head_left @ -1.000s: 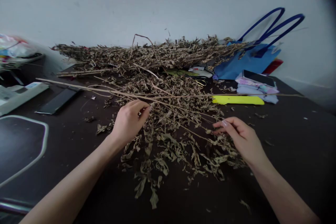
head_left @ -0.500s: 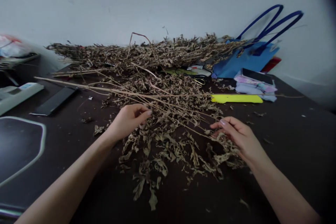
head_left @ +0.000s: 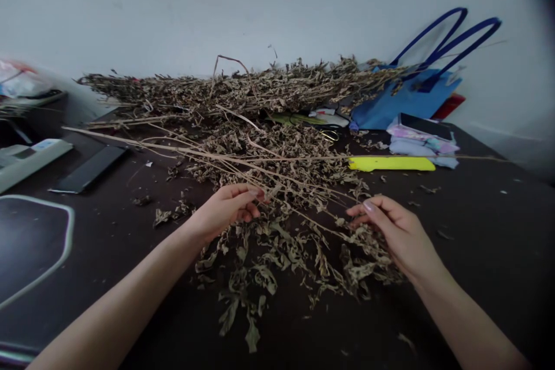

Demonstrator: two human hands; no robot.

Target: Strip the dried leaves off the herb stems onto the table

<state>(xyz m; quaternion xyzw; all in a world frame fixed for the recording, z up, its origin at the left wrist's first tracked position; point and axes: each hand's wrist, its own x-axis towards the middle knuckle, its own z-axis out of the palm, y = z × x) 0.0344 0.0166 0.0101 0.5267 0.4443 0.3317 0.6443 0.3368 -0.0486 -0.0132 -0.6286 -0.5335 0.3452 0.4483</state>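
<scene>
A heap of dried, curled leaves [head_left: 277, 243] lies in front of me on a dark table, with long thin bare stems [head_left: 203, 154] across it. Over the heap's left side, my left hand [head_left: 232, 208] has thumb and forefinger pinched together at the leaves; what sits between the fingertips is too small to make out. To the right, my right hand [head_left: 385, 219] closes thumb and fingers around a thin dried stem near its leafy end [head_left: 368, 248]. Part of that stem is hidden by the hand.
Behind lies a long pile of dried leafy stalks [head_left: 243, 89] against the wall. A blue bag [head_left: 399, 101], a phone [head_left: 425, 126] on folded cloth and a yellow strip [head_left: 390, 163] are at right. A dark flat device [head_left: 91, 169] and a pale power strip [head_left: 32, 162] are at left.
My left hand has moved slightly right and down over the leaves, still pinched. The long stems have shifted a little to the right. My right hand has hardly moved.
</scene>
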